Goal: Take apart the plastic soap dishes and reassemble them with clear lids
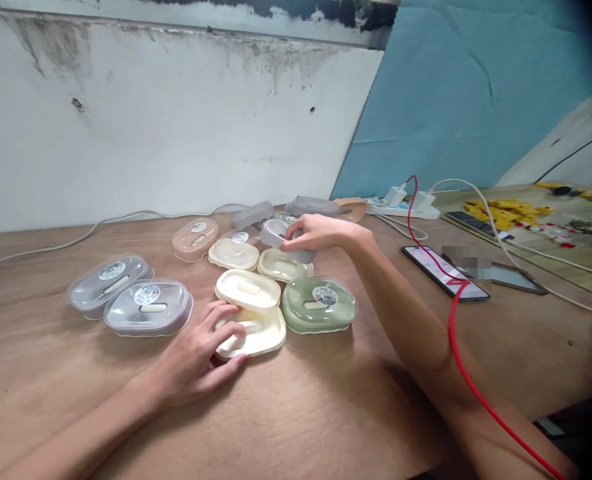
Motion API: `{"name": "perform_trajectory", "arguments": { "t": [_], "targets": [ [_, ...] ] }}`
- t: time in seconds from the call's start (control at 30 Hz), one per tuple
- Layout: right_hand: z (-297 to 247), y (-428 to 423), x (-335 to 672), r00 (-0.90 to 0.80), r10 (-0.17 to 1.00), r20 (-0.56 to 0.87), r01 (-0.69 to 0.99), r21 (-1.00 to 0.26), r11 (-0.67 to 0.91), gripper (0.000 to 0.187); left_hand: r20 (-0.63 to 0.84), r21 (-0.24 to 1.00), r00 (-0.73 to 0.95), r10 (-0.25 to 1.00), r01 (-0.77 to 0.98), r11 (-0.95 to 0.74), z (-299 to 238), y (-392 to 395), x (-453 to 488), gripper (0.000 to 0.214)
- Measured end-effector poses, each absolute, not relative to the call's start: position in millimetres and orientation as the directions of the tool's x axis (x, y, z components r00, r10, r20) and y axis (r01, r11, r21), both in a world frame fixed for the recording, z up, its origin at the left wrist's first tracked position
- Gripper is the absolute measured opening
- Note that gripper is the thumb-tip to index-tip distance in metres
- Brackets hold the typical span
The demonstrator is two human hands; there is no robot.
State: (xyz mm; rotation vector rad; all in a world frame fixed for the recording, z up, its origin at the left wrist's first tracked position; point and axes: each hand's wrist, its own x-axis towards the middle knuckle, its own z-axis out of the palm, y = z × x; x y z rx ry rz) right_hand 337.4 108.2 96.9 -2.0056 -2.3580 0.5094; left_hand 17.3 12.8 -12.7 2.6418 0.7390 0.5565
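The cream dish (266, 341) is on the bench (296, 413), right in front of us, with a cream tray (249, 289) at its back edge. Our left grip (196, 352) holds the dish by its near left side. Our right grip (321, 232) pinches a grey dish (271, 230) farther back. The green box (296, 317) and two grey boxes (149, 323) wear clear lids (176, 297) and round stickers (147, 295), so they look done. We see no clear lid on the cream dish, so it seems unfinished.
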Motion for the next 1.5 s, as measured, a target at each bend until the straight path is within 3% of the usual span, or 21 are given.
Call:
{"name": "perform_trajectory", "arguments": {
  "t": [0.17, 0.43, 0.53, 0.67, 0.83, 1.07, 1.27, 1.5],
  "targets": [
    [81.1, 117.8, 349.1, -0.173, 0.985, 0.014, 0.975, -0.138, 0.174, 0.042, 0.277, 0.422, 0.787, 0.552, 0.417, -0.805, -14.0, 13.1, 17.5, 0.02],
    [81.8, 114.9, 342.5, -0.191, 0.98, 0.062, 0.979, -0.065, 0.195, 0.05, 0.267, 0.427, 0.789, 0.553, 0.418, -0.802, -14.8, 13.3, 17.1, 0.019],
    [97.4, 105.0, 340.2, -0.197, 0.976, -0.096, 0.973, -0.139, 0.183, 0.051, 0.276, 0.426, 0.786, 0.553, 0.415, -0.804, -15.2, 13.3, 16.8, 0.019],
    [110.1, 89.4, 334.8, -0.216, 0.878, -0.426, 0.967, -0.216, 0.133, 0.073, 0.28, 0.42, 0.783, 0.555, 0.42, -0.805, -15.3, 13.3, 16.7, 0.02],
    [103.8, 70.9, 314.5, -0.191, 0.852, -0.488, 0.976, -0.19, 0.11, 0.093, 0.306, 0.412, 0.773, 0.557, 0.42, -0.809, -15.2, 13.8, 18.0, 0.021],
    [94.0, 48.8, 285.1, -0.268, 0.817, -0.511, 0.963, -0.11, 0.248, 0.074, 0.309, 0.415, 0.772, 0.555, 0.415, -0.81, -14.6, 13.9, 18.7, 0.022],
    [94.5, 57.5, 293.5, -0.309, 0.858, -0.41, 0.948, -0.208, 0.242, 0.064, 0.349, 0.407, 0.737, 0.58, 0.438, -0.802, -12.8, 12.1, 21.7, 0.018],
    [99.8, 70.7, 310.4, -0.338, 0.913, -0.227, 0.919, -0.291, 0.268, 0.067, 0.339, 0.404, 0.741, 0.58, 0.442, -0.801, -13.2, 11.8, 21.6, 0.02]
  ]
}}
